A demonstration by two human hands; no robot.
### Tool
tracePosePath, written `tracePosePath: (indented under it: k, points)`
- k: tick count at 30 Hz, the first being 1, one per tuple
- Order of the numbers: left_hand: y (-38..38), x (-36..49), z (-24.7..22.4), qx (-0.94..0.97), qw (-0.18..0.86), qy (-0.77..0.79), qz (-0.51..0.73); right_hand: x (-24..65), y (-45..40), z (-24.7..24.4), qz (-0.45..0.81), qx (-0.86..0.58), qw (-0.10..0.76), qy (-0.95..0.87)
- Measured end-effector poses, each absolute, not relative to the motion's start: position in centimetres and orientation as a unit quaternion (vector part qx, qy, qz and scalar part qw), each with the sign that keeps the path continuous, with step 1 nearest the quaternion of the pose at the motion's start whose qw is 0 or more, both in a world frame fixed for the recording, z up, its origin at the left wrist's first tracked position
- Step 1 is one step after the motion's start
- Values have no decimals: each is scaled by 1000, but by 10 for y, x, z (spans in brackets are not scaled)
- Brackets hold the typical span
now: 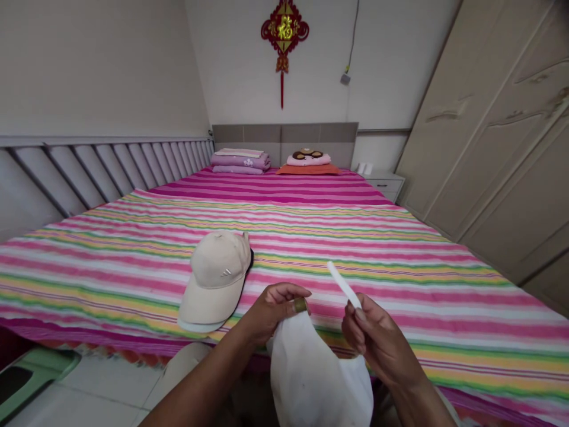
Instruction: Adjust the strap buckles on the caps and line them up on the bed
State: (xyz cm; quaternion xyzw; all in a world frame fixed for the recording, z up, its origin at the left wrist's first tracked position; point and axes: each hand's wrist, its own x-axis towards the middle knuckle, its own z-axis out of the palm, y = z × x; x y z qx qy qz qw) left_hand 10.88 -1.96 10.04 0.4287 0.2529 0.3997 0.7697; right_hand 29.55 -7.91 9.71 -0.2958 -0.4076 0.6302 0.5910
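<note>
Left hand (271, 314) clamped on top edge of white fabric piece (320, 379), held just off bed edge. Right hand (382, 347) pinches white strip (343, 284) at lower end, strip tip angled up, apart from fabric. Beige baseball cap (216, 279) lies beyond left hand on striped bedspread (377, 267); folded bedding (240, 161) near headboard (284, 137).

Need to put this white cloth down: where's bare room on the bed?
The widest bare stretch is the striped bedspread right of the beige cap, toward the wardrobe, beyond the right hand. Another lies past the cap, short of the folded bedding and pillow. It's crowded at the near edge, around the cap, left hand and white cloth.
</note>
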Motion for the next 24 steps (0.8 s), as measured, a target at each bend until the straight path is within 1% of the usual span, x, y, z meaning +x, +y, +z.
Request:
tracePosePath:
  k: [7, 12, 15, 19, 22, 24]
  points:
    - [-25, 121, 99, 433, 773, 219, 408, 277, -73, 101, 609, -369, 547, -441]
    - [-27, 125, 101, 457, 758, 243, 397, 266, -73, 108, 608, -427, 507, -437]
    - [-26, 125, 99, 479, 738, 262, 397, 263, -75, 112, 609, -452, 504, -412]
    - [-27, 124, 95, 531, 707, 248, 397, 261, -75, 113, 628, -441, 516, -381]
    - [-28, 124, 92, 569, 651, 267, 426, 260, -75, 109, 634, -427, 525, -375]
    - [-30, 124, 91, 562, 636, 285, 446, 260, -75, 105, 634, -414, 531, -379]
